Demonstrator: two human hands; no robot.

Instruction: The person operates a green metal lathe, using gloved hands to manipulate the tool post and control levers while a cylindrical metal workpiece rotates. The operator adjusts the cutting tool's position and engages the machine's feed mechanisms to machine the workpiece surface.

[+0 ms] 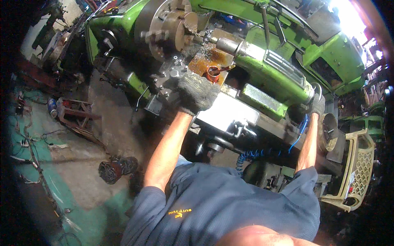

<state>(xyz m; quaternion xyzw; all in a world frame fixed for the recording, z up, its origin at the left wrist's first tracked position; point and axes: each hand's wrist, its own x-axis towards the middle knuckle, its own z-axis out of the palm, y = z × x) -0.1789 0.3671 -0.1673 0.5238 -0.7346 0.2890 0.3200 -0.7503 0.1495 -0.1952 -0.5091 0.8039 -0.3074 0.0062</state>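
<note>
A green metal lathe stands in front of me. My left hand, in a dark grey knit glove, rests closed beside the tool post; its fingertips and anything inside them are hidden. Just beyond it stands a small reddish-brown pot with a brush-like handle sticking out. Far to the right, my gloved right hand grips the rim of the tailstock handwheel. The tailstock points its quill at the large round chuck, whose jaws look blurred. A stepped, cone-like piece shows at the chuck's face.
A coiled blue air hose hangs below the lathe bed. At the right stands a beige honeycomb grille panel. On the floor at left lie a rusty metal frame and a dark bundle. Metal shavings litter the oily tray.
</note>
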